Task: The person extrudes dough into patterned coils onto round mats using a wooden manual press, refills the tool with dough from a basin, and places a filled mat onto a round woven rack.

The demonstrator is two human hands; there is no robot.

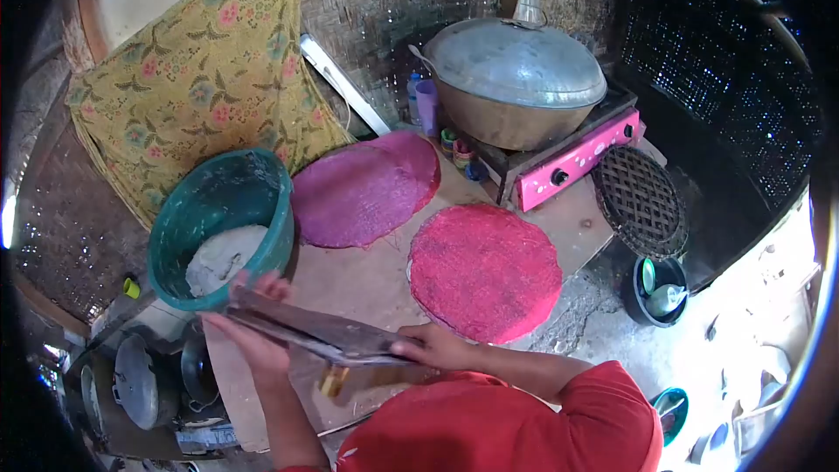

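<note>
Board (319, 327), left hand (253, 341) blurred at one end, grip unclear, right hand (430, 346) holding the other, fingers partly hidden

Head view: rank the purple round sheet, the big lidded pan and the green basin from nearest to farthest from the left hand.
From the left hand:
1. Green basin, just beyond the hand, on the left.
2. Purple round sheet, farther forward, right of the basin.
3. Big lidded pan, at the back right, on the pink-fronted stove.
</note>
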